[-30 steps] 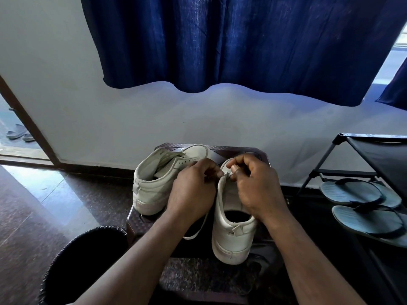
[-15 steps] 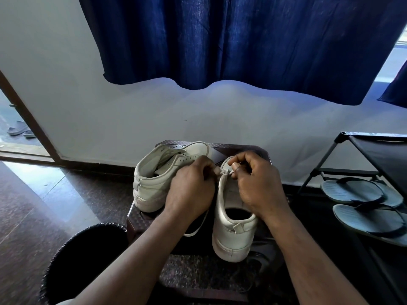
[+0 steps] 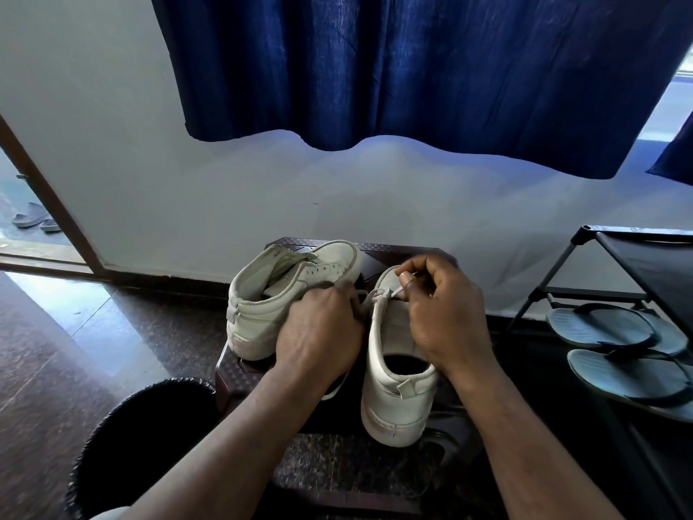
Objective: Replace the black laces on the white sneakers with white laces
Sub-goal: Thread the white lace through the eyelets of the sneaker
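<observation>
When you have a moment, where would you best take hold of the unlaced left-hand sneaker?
Take the unlaced sneaker by its heel collar, coming from the near left. It lies tilted, heel toward the person and mouth open, so fingers could hook inside; the left hand covers its right side.

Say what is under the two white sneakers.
A dark stool, bearing the left sneaker and the right sneaker. The left hand and forearm cover part of its top; its legs cannot be seen.
</observation>
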The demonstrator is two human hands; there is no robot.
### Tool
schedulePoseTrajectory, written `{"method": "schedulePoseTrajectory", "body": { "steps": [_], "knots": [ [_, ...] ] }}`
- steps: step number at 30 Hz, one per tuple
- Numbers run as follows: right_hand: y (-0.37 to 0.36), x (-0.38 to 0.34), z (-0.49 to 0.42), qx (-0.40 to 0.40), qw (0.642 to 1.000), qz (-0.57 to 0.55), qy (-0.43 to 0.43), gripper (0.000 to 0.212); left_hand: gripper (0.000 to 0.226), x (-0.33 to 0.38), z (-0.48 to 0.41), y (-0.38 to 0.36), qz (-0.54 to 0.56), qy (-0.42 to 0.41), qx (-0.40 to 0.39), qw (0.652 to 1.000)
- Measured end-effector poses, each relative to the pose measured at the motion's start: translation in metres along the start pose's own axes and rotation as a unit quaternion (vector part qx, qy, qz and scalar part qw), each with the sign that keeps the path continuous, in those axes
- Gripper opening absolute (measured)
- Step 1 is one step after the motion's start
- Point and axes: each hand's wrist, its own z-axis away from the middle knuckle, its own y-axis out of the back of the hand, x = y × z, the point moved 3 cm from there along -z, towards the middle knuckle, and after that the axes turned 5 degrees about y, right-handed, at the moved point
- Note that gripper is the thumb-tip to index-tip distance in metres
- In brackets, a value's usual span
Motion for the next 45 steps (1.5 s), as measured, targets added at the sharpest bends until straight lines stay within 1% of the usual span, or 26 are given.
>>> {"method": "schedulePoseTrajectory", "body": {
  "steps": [1, 3, 5, 7, 8, 9, 10, 11, 13, 14, 16, 17, 19, 22, 24, 26, 29, 31, 33, 34, 36, 38, 40, 43, 45],
  "knots": [
    [0.001, -0.001, 0.000, 0.003, 1.000, 0.000, 0.003, 0.021, 0.008, 0.001, -0.002, 0.001, 0.045, -0.016, 0.020, 0.999],
    [0.001, -0.001, 0.001, 0.003, 1.000, 0.002, 0.008, 0.015, 0.006, 0.002, -0.006, -0.001, 0.129, -0.039, 0.021, 0.991],
    [0.000, -0.001, 0.001, 0.001, 1.000, -0.001, 0.010, 0.012, 0.007, 0.003, -0.009, -0.006, 0.163, -0.034, 0.001, 0.986],
    [-0.001, 0.000, 0.000, 0.000, 1.000, -0.003, 0.008, 0.011, 0.007, 0.002, -0.011, -0.011, 0.189, -0.012, -0.018, 0.982],
    [-0.002, 0.001, 0.000, 0.000, 1.000, -0.004, 0.006, 0.011, 0.007, 0.003, -0.012, -0.012, 0.189, -0.008, -0.020, 0.982],
    [-0.002, 0.003, 0.000, 0.002, 1.000, -0.004, 0.005, 0.012, 0.008, 0.004, -0.012, -0.011, 0.172, -0.012, -0.017, 0.985],
    [-0.002, 0.003, -0.001, 0.007, 1.000, -0.005, 0.006, 0.011, 0.008, 0.004, -0.012, -0.010, 0.129, -0.018, -0.011, 0.991],
    [-0.001, 0.003, -0.001, 0.016, 1.000, -0.006, 0.011, 0.011, 0.011, 0.004, -0.011, -0.008, 0.068, -0.023, -0.005, 0.997],
    [0.000, 0.002, 0.000, 0.037, 0.999, -0.017, 0.023, 0.009, 0.020, 0.003, -0.006, -0.006, -0.046, -0.022, -0.009, 0.999],
    [0.001, 0.002, 0.001, 0.048, 0.998, -0.030, 0.026, 0.009, 0.021, 0.002, -0.003, -0.005, -0.072, -0.019, -0.016, 0.997],
    [0.004, 0.004, 0.000, 0.064, 0.996, -0.064, 0.025, 0.008, 0.020, 0.002, 0.000, -0.003, -0.074, -0.023, -0.019, 0.997],
    [0.006, 0.006, -0.001, 0.068, 0.994, -0.088, 0.021, 0.009, 0.019, 0.002, -0.001, -0.002, -0.050, -0.023, -0.012, 0.998],
    [0.012, 0.009, -0.006, 0.070, 0.984, -0.163, 0.006, 0.009, 0.011, 0.000, -0.006, 0.000, 0.051, -0.009, -0.002, 0.999],
    [0.022, 0.010, -0.011, 0.063, 0.960, -0.274, -0.006, 0.010, 0.007, -0.001, -0.013, -0.007, 0.193, -0.008, -0.025, 0.981],
    [0.024, 0.013, -0.012, 0.043, 0.950, -0.309, -0.007, 0.013, 0.006, 0.000, -0.014, -0.011, 0.231, -0.003, -0.044, 0.972],
    [0.023, 0.017, -0.012, 0.026, 0.942, -0.335, -0.013, 0.014, 0.007, 0.001, -0.015, -0.012, 0.239, 0.000, -0.039, 0.970],
    [0.022, 0.020, -0.012, 0.020, 0.924, -0.381, -0.025, 0.016, 0.007, 0.003, -0.013, -0.007, 0.195, 0.002, -0.026, 0.981],
    [0.023, 0.021, -0.012, 0.026, 0.904, -0.426, -0.037, 0.016, 0.009, 0.001, -0.011, -0.006, 0.099, 0.006, -0.046, 0.994],
    [0.026, 0.024, -0.015, 0.035, 0.883, -0.466, -0.047, 0.014, 0.014, -0.001, -0.006, -0.005, 0.004, 0.011, -0.077, 0.997],
    [0.028, 0.026, -0.016, 0.040, 0.875, -0.479, -0.049, 0.014, 0.015, 0.000, -0.003, -0.003, -0.031, 0.011, -0.080, 0.996],
    [0.032, 0.032, -0.020, 0.052, 0.863, -0.500, -0.048, 0.015, 0.016, 0.002, 0.001, 0.002, -0.073, 0.002, -0.061, 0.995],
    [0.037, 0.038, -0.024, 0.062, 0.848, -0.524, -0.042, 0.015, 0.015, 0.001, 0.000, 0.004, -0.036, 0.008, -0.048, 0.998],
    [0.041, 0.041, -0.026, 0.060, 0.830, -0.554, -0.041, 0.016, 0.015, -0.002, -0.004, 0.003, 0.057, 0.017, -0.042, 0.997],
    [0.041, 0.041, -0.026, 0.043, 0.812, -0.581, -0.046, 0.017, 0.011, 0.000, -0.010, -0.001, 0.188, 0.003, -0.039, 0.981],
    [0.036, 0.039, -0.025, 0.031, 0.805, -0.591, -0.052, 0.017, 0.011, 0.002, -0.012, -0.005, 0.226, 0.005, -0.047, 0.973]
  ]
}}
